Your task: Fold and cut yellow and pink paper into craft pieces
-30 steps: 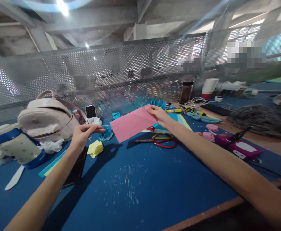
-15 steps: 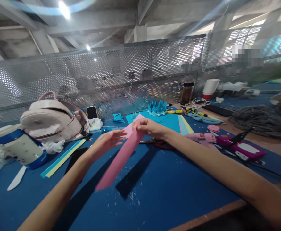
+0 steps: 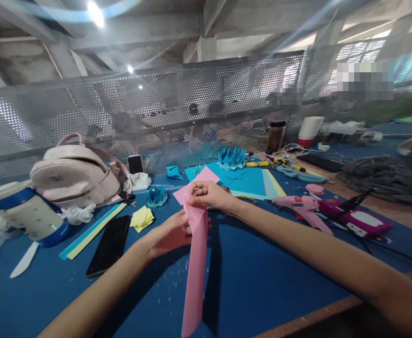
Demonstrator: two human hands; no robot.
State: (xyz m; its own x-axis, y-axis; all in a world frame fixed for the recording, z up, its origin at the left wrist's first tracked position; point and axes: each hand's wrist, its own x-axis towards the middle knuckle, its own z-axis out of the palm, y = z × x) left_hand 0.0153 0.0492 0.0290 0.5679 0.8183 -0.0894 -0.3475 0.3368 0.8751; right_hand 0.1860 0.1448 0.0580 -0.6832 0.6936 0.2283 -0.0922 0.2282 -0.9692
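Note:
A pink sheet of paper (image 3: 196,263) hangs edge-on above the blue table (image 3: 255,277), running from near the table's middle toward me. My right hand (image 3: 209,196) pinches its upper part from the right. My left hand (image 3: 168,234) grips it from the left, just below, with fingers curled onto the sheet. Both hands hold the paper off the tabletop. A pink corner (image 3: 206,176) of the sheet sticks up behind my right hand.
A black phone (image 3: 109,245) and yellow folded paper (image 3: 141,218) lie left of my hands. Blue paper crowns (image 3: 231,157), coloured sheets (image 3: 251,180), a pink glue gun (image 3: 302,206), a pink backpack (image 3: 77,171) and a perforated metal screen (image 3: 156,112) stand farther back.
The pink sheet came from flat and far out in my right hand alone to edge-on and closer. My left hand moved in and took hold of it.

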